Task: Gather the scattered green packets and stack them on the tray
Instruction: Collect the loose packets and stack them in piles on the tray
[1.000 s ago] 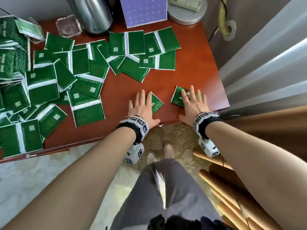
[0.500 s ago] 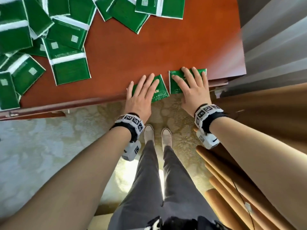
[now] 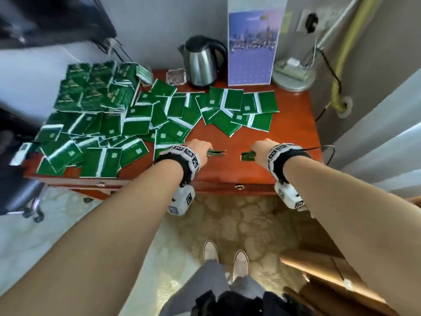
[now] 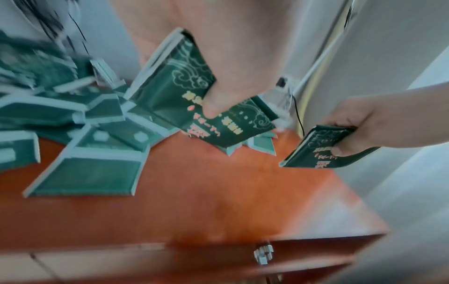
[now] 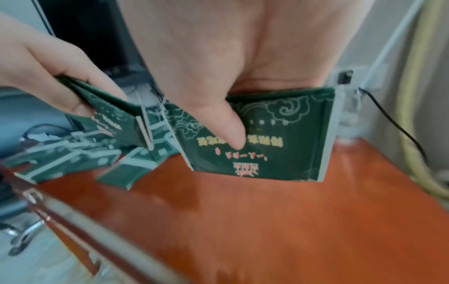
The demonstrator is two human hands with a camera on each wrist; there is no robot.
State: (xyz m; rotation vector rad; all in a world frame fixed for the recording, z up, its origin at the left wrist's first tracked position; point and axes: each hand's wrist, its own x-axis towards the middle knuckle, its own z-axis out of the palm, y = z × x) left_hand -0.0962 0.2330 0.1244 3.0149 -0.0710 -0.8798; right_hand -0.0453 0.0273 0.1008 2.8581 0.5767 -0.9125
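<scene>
**Daylight bright, edges smeared**

Soft daylight fills the room, laying a pale sheen on the red tabletop (image 3: 293, 115) nearest the curtain (image 3: 387, 124). The head view bends and smears left of the tabletop. Both wrist views are motion-blurred; the packets (image 4: 85, 173) beyond the fingers (image 5: 228, 130) look washed and bluish.

Yellow and red print on the green packets (image 5: 255, 138), too blurred to read; calendar (image 3: 250, 65) grid at the table's far edge, figures illegible
</scene>
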